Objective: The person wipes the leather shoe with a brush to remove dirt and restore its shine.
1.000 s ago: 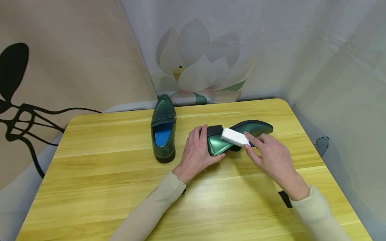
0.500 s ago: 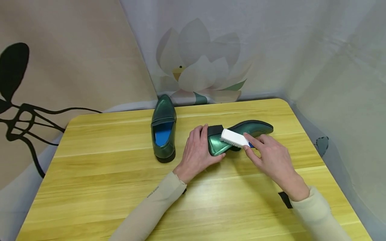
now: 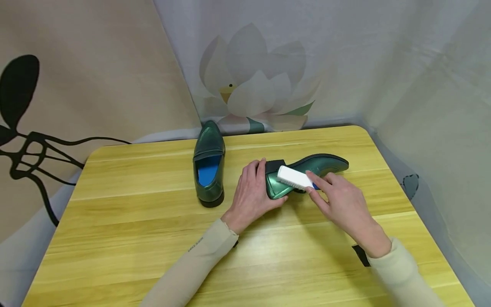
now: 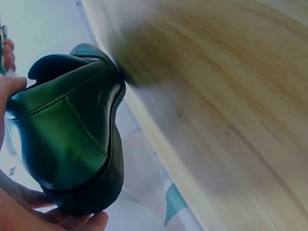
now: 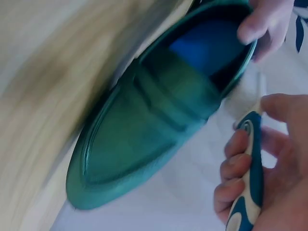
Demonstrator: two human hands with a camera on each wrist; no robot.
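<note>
In the head view, my left hand (image 3: 251, 196) grips the heel end of a metallic green loafer (image 3: 320, 164), tilted on its side with its black sole facing away and its toe to the right. The left wrist view shows fingers under the black heel and the thumb at the collar of this loafer (image 4: 62, 144). My right hand (image 3: 343, 204) holds a white-headed brush (image 3: 294, 177), bristles against the loafer's side near the heel. Its blue-and-white handle (image 5: 255, 163) lies within curled fingers in the right wrist view; the bristles are blurred there.
A matching green loafer (image 3: 209, 145) with a blue insole stands upright to the left, toe toward the back edge. Both rest on a wooden table (image 3: 134, 221). Light curtains (image 3: 345, 64) with a flower print hang behind it.
The brush and my right hand have shifted slightly left along the loafer's side, toward the heel. My left hand and both loafers stay almost where they were.
</note>
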